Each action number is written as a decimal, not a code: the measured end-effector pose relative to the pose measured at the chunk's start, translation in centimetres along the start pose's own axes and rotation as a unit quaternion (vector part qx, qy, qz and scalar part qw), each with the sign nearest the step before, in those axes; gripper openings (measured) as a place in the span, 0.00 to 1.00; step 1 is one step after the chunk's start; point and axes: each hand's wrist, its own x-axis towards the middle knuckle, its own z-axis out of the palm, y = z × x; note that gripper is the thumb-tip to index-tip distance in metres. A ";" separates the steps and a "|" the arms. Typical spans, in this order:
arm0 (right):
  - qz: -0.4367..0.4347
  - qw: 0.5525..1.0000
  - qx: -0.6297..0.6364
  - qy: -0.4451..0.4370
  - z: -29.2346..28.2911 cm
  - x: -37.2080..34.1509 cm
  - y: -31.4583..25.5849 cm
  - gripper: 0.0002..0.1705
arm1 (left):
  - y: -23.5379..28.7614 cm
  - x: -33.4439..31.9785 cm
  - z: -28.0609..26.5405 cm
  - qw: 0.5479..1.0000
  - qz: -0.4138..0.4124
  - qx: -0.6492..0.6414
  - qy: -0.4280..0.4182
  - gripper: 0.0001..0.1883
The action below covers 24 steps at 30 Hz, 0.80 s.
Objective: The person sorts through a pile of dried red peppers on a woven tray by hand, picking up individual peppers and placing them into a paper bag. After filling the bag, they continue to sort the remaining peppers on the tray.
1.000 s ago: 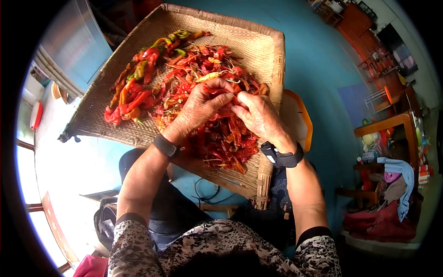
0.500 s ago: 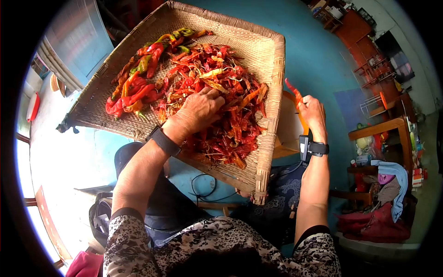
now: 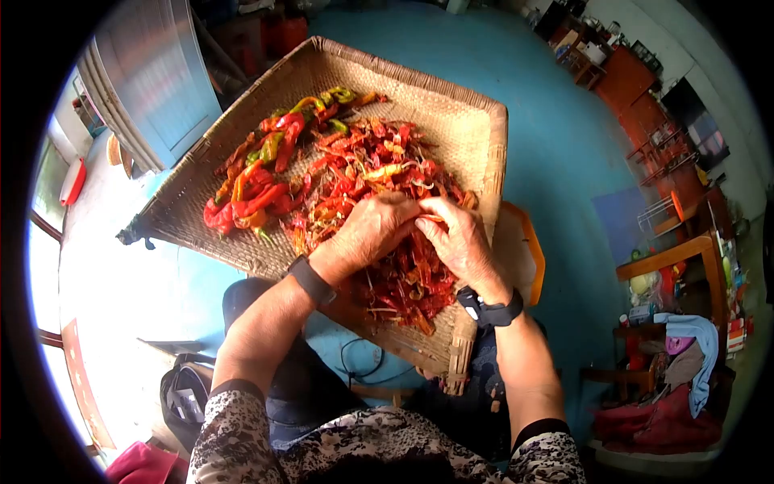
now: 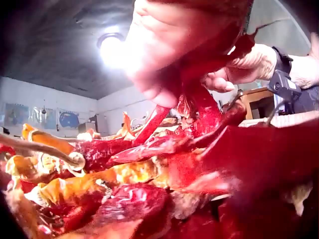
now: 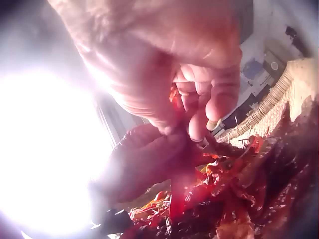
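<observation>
My left hand (image 3: 372, 232) and right hand (image 3: 461, 245) meet fingertip to fingertip over a heap of dried red chilies (image 3: 411, 294). Between them they pinch a red chili pepper (image 4: 202, 107), mostly hidden by the fingers in the head view. In the right wrist view, the right thumb and curled fingers close around part of it, and the left fingers meet them from below. The heap fills the middle of a square woven tray (image 3: 499, 133). Along the tray's left side lie plumper red and green peppers (image 3: 262, 196).
An orange-rimmed container (image 3: 532, 262) stands beyond the tray's right edge. The tray sits above the person's knees. A wooden chair piled with cloths (image 3: 693, 363) is at the right, and a black bag (image 3: 184, 403) lies at the left. A dark cable (image 3: 351, 363) runs along the blue floor.
Half a second ago the right hand held a red chili out over the container, while the left was in the heap. Now the right hand is back at the left, pinching a chili together.
</observation>
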 end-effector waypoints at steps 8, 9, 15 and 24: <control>0.140 0.973 0.173 0.058 -3.0 -0.6 1.5 0.08 | -1.4 -0.8 -0.6 0.998 -0.048 0.038 -0.014 0.10; 0.133 0.963 0.217 0.086 -4.0 -0.8 1.9 0.09 | -1.6 -0.8 -0.8 0.998 -0.036 0.042 -0.004 0.10; 0.182 0.927 0.095 0.315 -10.5 -3.2 6.6 0.10 | -3.0 -1.0 -2.0 0.975 -0.112 0.189 0.040 0.28; 0.296 0.904 -0.299 0.074 -11.6 -5.7 8.3 0.22 | -6.8 -1.1 -0.8 0.966 -0.223 0.117 -0.068 0.25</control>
